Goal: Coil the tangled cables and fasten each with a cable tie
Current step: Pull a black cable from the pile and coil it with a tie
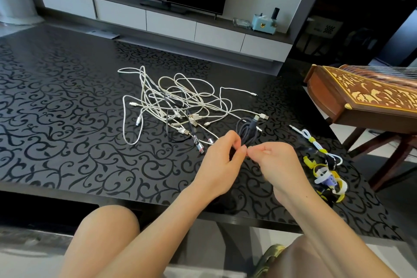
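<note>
A dark grey cable (247,132) lies coiled into a narrow bundle on the black patterned table (67,119). My left hand (222,160) and my right hand (274,160) meet at the near end of that bundle, fingers curled and pinching there; what is between the fingertips is hidden. Behind them spreads a tangle of white cables (176,101) with several plugs. To the right lies a white cable (316,142) bound with yellow ties.
A pile of yellow, white and purple cable ties (327,178) sits near the table's right edge. A wooden zither (365,95) stands on a stand to the right. A TV and low cabinet (169,22) lie beyond the table. My knees are below the near edge.
</note>
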`<control>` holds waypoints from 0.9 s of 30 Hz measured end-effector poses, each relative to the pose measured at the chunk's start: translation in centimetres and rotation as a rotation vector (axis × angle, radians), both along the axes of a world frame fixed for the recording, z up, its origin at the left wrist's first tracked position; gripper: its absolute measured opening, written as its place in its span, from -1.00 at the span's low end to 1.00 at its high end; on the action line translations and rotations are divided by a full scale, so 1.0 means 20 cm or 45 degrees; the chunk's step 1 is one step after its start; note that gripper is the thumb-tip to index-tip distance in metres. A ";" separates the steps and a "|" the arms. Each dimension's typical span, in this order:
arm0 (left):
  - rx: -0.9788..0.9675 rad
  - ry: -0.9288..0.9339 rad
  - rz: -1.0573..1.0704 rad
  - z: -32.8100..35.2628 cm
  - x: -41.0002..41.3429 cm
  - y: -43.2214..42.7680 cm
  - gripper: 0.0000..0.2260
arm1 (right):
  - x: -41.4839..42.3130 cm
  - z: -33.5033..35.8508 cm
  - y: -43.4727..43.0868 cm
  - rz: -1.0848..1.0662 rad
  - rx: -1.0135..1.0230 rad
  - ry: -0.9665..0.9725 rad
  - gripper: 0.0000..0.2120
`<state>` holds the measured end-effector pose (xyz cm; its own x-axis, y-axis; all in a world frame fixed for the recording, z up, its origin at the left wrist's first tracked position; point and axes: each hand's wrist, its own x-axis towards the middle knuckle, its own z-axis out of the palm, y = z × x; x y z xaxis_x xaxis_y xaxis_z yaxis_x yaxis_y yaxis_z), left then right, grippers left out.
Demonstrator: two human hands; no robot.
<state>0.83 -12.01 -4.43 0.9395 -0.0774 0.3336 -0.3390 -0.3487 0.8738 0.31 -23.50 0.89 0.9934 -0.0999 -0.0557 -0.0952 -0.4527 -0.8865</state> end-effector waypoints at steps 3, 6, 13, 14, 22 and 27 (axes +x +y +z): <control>0.045 0.048 0.003 0.00 -0.01 -0.01 -0.87 | -0.03 0.05 0.01 0.023 0.110 0.124 -0.81; -0.001 0.147 0.032 0.00 -0.01 -0.02 -0.93 | -0.06 0.05 0.03 0.017 0.063 0.089 -0.71; -0.408 0.411 0.020 0.05 -0.03 0.01 -0.79 | -0.08 0.10 0.00 0.062 0.174 0.071 -0.82; -0.396 0.459 0.001 0.05 -0.03 0.01 -0.73 | -0.08 0.11 0.00 0.064 0.206 0.061 -0.83; -0.539 0.677 -0.314 0.07 -0.03 0.03 -0.65 | -0.10 0.13 -0.01 0.108 0.300 0.050 -0.82; -0.630 0.655 -0.264 0.06 -0.04 0.01 -0.72 | -0.09 0.06 -0.07 0.091 0.201 0.064 -0.83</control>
